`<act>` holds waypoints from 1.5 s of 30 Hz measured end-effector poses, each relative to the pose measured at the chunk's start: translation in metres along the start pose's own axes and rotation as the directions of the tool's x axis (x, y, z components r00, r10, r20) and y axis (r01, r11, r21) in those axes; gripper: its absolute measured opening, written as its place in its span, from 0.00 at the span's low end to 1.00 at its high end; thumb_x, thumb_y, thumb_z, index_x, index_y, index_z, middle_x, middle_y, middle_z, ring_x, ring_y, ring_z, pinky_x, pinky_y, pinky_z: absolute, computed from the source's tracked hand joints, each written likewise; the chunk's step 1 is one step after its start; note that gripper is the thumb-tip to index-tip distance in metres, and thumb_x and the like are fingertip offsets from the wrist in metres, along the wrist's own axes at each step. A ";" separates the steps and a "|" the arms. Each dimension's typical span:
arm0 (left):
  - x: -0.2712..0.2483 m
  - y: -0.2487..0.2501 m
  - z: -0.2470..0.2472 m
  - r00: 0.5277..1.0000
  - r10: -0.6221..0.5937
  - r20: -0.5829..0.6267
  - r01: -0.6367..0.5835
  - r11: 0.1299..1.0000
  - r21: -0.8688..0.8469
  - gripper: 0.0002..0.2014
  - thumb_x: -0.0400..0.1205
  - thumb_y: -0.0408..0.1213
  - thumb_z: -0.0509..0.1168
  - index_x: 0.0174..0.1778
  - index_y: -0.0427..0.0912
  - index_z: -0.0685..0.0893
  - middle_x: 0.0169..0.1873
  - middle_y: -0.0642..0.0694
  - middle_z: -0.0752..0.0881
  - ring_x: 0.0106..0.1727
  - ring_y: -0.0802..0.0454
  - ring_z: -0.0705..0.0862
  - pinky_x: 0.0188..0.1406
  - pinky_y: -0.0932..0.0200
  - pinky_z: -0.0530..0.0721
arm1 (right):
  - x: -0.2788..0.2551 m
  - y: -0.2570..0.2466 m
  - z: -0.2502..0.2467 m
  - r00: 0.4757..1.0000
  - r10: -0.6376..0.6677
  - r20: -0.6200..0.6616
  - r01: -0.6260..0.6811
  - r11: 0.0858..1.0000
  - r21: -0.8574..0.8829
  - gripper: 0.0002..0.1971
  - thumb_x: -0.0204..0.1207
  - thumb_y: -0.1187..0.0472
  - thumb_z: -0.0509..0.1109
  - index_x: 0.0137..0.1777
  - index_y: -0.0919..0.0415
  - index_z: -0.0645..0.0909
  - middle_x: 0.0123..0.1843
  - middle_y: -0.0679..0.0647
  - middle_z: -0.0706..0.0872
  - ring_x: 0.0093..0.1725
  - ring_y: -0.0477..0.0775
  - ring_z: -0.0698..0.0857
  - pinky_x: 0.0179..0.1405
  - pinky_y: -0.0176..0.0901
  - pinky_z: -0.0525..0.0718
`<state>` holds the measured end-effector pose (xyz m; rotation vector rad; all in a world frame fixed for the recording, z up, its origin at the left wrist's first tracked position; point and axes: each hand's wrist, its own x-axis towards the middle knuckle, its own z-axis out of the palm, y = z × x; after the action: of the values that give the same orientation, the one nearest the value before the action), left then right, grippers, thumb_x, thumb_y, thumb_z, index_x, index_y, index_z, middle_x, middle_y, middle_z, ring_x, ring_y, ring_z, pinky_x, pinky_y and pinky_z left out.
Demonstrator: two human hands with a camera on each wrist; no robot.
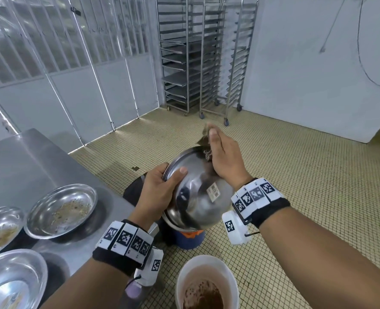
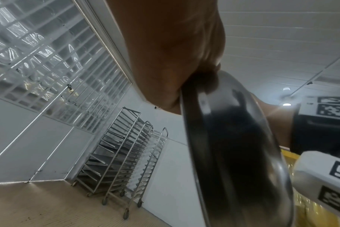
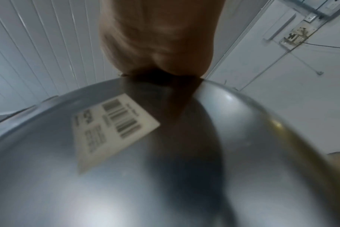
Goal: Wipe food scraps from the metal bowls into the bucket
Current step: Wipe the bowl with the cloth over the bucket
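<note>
Head view: a metal bowl (image 1: pixel 198 192) is held tipped on edge, its underside with a barcode sticker (image 1: pixel 213 191) turned toward the camera, above a blue bucket with an orange band (image 1: pixel 190 238) on the floor. The bowl's rim is gripped by the left hand (image 1: pixel 157 192), thumb over the outside and fingers behind. The right hand (image 1: pixel 223 159) is reached over the far rim into the bowl with a brownish cloth or paper wad (image 1: pixel 206 139) held in its curled fingers; the exact grip is blurred. A white tub (image 1: pixel 206 284) with brown contents is seen on the floor nearer the camera. Three more metal bowls, one soiled (image 1: pixel 62 210), are set on a stainless steel table (image 1: pixel 28 161) at left. The floor (image 1: pixel 296 175) is laid in small yellowish tiles. Wheeled tray racks (image 1: pixel 198 56) are parked against white panel walls, beside a barred partition (image 1: pixel 62 41).
</note>
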<state>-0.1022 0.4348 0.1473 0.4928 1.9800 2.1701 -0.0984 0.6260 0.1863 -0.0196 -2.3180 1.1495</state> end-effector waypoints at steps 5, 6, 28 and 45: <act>0.003 0.003 -0.011 0.999 0.043 -0.004 -0.043 0.999 0.029 0.16 0.78 0.46 0.73 0.47 0.33 0.87 0.34 0.40 0.91 0.32 0.45 0.90 0.29 0.56 0.87 | 0.000 0.002 -0.006 0.973 -0.035 0.229 0.021 0.998 0.062 0.19 0.93 0.49 0.55 0.68 0.49 0.88 0.66 0.39 0.88 0.65 0.29 0.81 0.66 0.22 0.69; 0.004 0.004 -0.013 0.999 0.053 -0.010 -0.053 0.998 0.038 0.16 0.78 0.46 0.73 0.46 0.33 0.87 0.33 0.41 0.91 0.31 0.47 0.90 0.28 0.57 0.87 | 0.001 0.004 -0.009 0.973 -0.025 0.229 0.011 0.998 0.063 0.15 0.91 0.51 0.61 0.66 0.49 0.88 0.63 0.35 0.88 0.63 0.27 0.81 0.64 0.23 0.71; 0.017 0.017 -0.026 0.986 0.154 0.063 -0.163 0.969 0.188 0.20 0.79 0.48 0.74 0.35 0.32 0.83 0.25 0.43 0.84 0.24 0.52 0.81 0.22 0.62 0.76 | 0.011 0.010 -0.044 0.896 0.044 0.443 -0.085 0.994 0.073 0.16 0.88 0.48 0.66 0.61 0.58 0.87 0.58 0.54 0.89 0.56 0.52 0.86 0.60 0.58 0.81; 0.020 0.030 -0.023 0.992 0.122 0.019 -0.120 0.915 0.384 0.23 0.86 0.48 0.70 0.34 0.31 0.82 0.17 0.46 0.77 0.18 0.48 0.75 0.16 0.56 0.74 | -0.020 0.018 -0.034 0.956 -0.121 0.267 0.129 0.992 -0.010 0.15 0.87 0.48 0.62 0.72 0.37 0.75 0.67 0.42 0.80 0.65 0.41 0.82 0.63 0.44 0.82</act>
<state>-0.1253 0.4167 0.1776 0.6797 2.4518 1.8412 -0.0689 0.6574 0.1799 0.2846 -2.5267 1.1135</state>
